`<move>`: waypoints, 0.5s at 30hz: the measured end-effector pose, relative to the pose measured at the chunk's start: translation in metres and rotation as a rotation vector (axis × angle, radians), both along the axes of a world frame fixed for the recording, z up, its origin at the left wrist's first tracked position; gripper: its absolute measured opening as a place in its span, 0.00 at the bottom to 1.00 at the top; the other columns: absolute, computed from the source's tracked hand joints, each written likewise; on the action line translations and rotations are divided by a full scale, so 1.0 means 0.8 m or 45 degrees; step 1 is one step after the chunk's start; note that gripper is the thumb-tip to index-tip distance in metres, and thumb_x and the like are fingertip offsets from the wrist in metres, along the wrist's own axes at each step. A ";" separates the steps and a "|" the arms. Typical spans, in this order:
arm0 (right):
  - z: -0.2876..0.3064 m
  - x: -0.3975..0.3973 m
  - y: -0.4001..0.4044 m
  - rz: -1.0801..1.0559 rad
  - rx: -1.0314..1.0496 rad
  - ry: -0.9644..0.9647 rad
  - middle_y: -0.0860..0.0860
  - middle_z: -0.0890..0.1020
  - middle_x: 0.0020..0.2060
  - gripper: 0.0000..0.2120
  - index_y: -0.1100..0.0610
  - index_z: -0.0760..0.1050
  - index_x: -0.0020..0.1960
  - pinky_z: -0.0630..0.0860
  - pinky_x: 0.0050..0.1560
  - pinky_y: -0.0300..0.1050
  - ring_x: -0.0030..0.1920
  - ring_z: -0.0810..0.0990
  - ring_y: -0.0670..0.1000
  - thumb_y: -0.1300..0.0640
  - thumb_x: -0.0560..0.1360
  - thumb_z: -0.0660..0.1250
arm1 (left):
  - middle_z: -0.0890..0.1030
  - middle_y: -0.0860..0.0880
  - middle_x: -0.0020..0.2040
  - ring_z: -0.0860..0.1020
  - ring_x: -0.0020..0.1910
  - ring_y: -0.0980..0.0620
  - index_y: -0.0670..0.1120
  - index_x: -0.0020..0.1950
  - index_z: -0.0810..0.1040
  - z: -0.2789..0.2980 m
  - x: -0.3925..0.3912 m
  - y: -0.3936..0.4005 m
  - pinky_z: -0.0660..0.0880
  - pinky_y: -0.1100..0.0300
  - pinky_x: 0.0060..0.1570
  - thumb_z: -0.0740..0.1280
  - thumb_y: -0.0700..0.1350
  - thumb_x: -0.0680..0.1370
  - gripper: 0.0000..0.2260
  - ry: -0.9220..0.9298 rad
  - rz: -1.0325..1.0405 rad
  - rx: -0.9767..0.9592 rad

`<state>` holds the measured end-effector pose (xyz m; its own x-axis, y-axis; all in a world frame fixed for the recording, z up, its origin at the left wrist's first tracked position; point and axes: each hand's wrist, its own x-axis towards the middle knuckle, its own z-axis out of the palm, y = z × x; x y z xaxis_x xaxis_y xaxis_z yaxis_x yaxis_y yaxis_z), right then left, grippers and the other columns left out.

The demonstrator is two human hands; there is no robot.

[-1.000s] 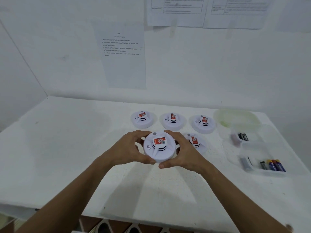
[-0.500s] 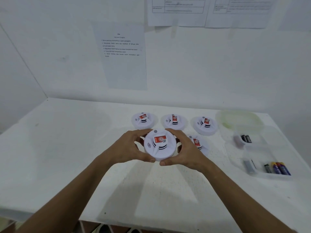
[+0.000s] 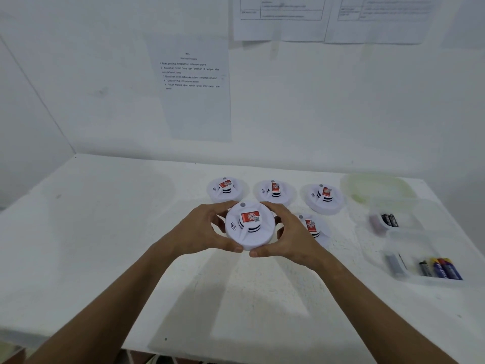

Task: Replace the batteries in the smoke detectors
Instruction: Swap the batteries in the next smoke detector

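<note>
the left hand (image 3: 202, 229) curls its fingers and thumb round the left side of a white round smoke detector (image 3: 249, 227), held just above the middle of the white desk (image 3: 78, 245). the right hand (image 3: 291, 237) grips the same detector from the right, thumb on its near rim, close to the left thumb. the detector faces up, with a red label and a small grey button near its far rim.

along the back edge of the desk three more detectors lie in a row: the back left detector (image 3: 225, 189), the back middle detector (image 3: 274, 191) and the back right detector (image 3: 324, 197), each apart from the next. a fifth detector (image 3: 313, 229) lies just beside the right hand, partly hidden by it.

toward the right back corner sits a pale green lid (image 3: 378, 187). nearer along the right edge, a small clear tub (image 3: 409, 219) holds black batteries (image 3: 390, 220), and a clear tray (image 3: 425, 250) toward the front holds coloured batteries (image 3: 441, 269).

printed sheets (image 3: 194, 88) hang on the wall behind the desk.
</note>
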<state>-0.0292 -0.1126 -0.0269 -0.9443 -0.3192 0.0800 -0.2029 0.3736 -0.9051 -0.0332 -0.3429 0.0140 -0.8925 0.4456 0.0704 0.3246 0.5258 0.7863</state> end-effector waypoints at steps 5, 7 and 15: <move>0.000 -0.004 -0.001 -0.002 -0.006 0.000 0.40 0.75 0.63 0.44 0.44 0.66 0.69 0.73 0.46 0.28 0.55 0.73 0.34 0.55 0.60 0.84 | 0.82 0.62 0.52 0.80 0.47 0.54 0.58 0.66 0.75 -0.006 -0.007 -0.003 0.74 0.70 0.41 0.82 0.51 0.61 0.34 -0.009 0.006 -0.022; 0.000 -0.005 -0.001 -0.003 0.001 0.004 0.40 0.75 0.63 0.43 0.41 0.66 0.68 0.73 0.46 0.28 0.55 0.73 0.34 0.55 0.60 0.84 | 0.82 0.62 0.51 0.80 0.47 0.54 0.58 0.66 0.75 -0.007 -0.010 -0.003 0.74 0.70 0.41 0.82 0.51 0.61 0.35 -0.008 0.008 -0.025; 0.001 -0.009 0.003 -0.010 0.031 -0.014 0.39 0.73 0.63 0.43 0.44 0.65 0.70 0.72 0.44 0.27 0.54 0.72 0.32 0.55 0.61 0.83 | 0.82 0.61 0.52 0.80 0.46 0.54 0.59 0.66 0.74 -0.014 -0.023 -0.002 0.76 0.69 0.42 0.82 0.53 0.61 0.35 -0.003 -0.003 -0.041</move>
